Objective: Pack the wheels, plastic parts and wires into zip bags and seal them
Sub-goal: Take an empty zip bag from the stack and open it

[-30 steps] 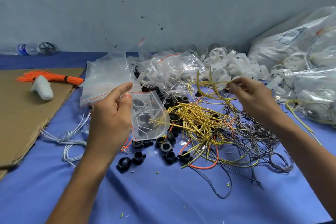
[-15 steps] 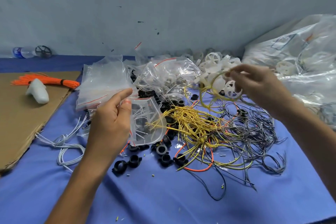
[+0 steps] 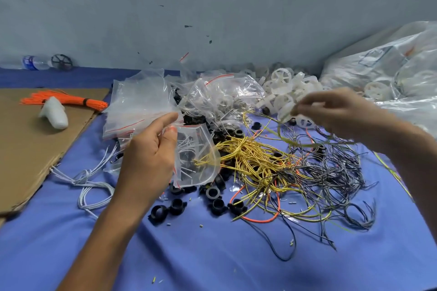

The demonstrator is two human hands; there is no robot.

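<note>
The right hand (image 3: pixel 335 111) was blurred, its fingertips indistinct where they pinched a yellow wire (image 3: pixel 305 143), itself smeared to a pale streak. The left hand (image 3: pixel 149 160), gripping a zip bag (image 3: pixel 198 160), hid the bag's left side; the white pieces inside were too faint to count. Both forearms ran out of frame. The cardboard (image 3: pixel 35 149) was cut by the left edge, the large plastic sack (image 3: pixel 390 71) by the right. The label on 1 bottle (image 3: pixel 33 62) was too small to read.

a marked blue-grey wall (image 3: pixel 212 7) stands far; blue cloth (image 3: pixel 212 262) covers what may be a table; brown cardboard (image 3: pixel 28 153) lies left.
</note>
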